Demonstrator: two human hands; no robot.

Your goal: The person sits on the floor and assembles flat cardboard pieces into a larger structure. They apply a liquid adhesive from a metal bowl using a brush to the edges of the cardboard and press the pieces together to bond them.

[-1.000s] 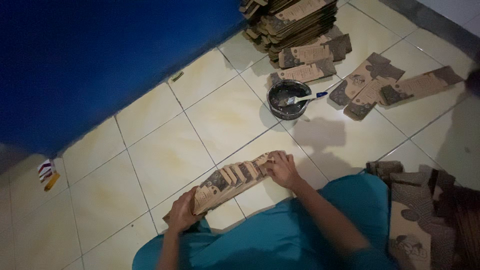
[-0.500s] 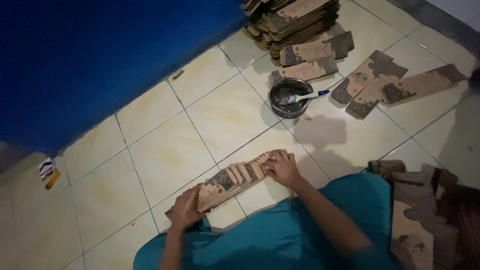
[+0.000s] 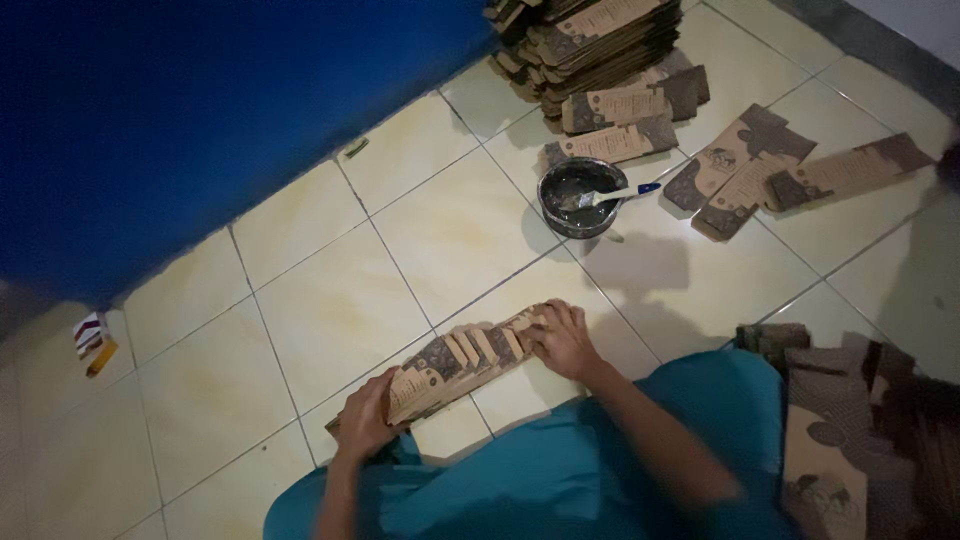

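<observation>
Cardboard strip (image 3: 455,362) gripped by both hands' fingers; bowl (image 3: 580,196) with brush (image 3: 620,193) beyond, well apart

The person is wearing a teal garment (image 3: 560,480) that is spreading in soft folds over the lap and knees. Both forearms are showing bare, with no sleeve reaching the wrists. The left hand (image 3: 365,420) and right hand (image 3: 565,340) are wearing no gloves, rings or watch.

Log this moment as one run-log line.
left hand: on left end of fanned cardboard pieces | right hand: pressing right end | pieces: flat on tiled floor | bowl with brush: untouched
</observation>
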